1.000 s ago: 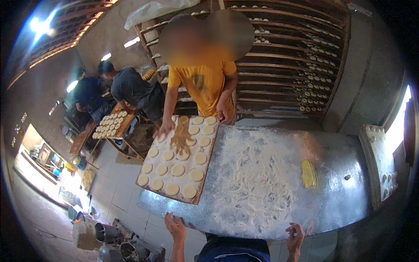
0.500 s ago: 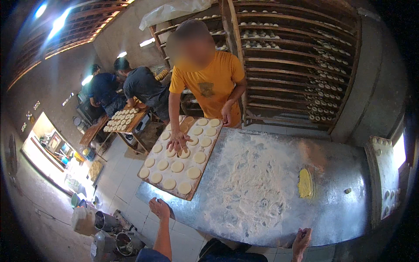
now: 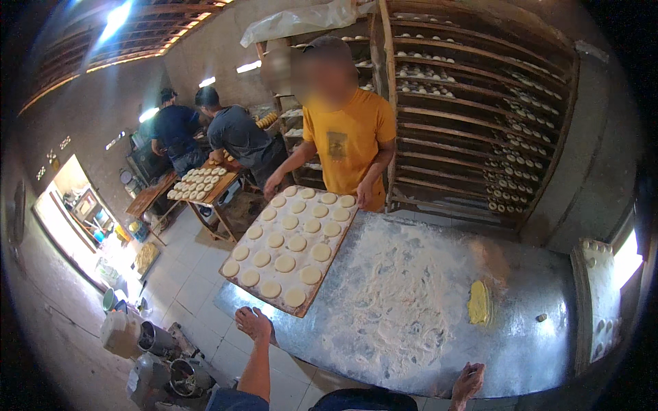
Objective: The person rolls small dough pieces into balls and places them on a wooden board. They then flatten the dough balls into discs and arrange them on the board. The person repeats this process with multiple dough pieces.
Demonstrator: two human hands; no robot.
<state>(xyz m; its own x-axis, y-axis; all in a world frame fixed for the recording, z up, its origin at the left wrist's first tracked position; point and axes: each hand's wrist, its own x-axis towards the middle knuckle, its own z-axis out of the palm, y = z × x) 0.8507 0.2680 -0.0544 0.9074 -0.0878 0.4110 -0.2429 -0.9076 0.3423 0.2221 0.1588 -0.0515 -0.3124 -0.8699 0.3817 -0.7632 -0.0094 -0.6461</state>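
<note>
My left hand [image 3: 254, 323] is at the near left edge of the metal-topped table [image 3: 514, 342], fingers apart and holding nothing I can see. Along the near edge, farther right, my right hand [image 3: 469, 381] has its fingers curled in; what they hold, if anything, is hidden. A floured wooden tray [image 3: 301, 260] lies over the table's left end, with rows of flat, round, pale dough pieces [image 3: 284, 263] on it. Across the table, a person in a yellow shirt [image 3: 353, 130] has one hand by the tray's far left corner and the other near its far right corner.
White flour [image 3: 391, 301] covers the table's middle. Right of it are a yellow smear [image 3: 479, 302] and a small lump [image 3: 541, 317]. Tall racks [image 3: 439, 113] of dough stand behind. Two people work at a farther table at left. Metal pots [image 3: 188, 377] stand on the floor at left.
The person in yellow has lifted a hand off the dough pieces and moved it to the tray's far left corner. My hands stay near the table edge; the view has shifted slightly.
</note>
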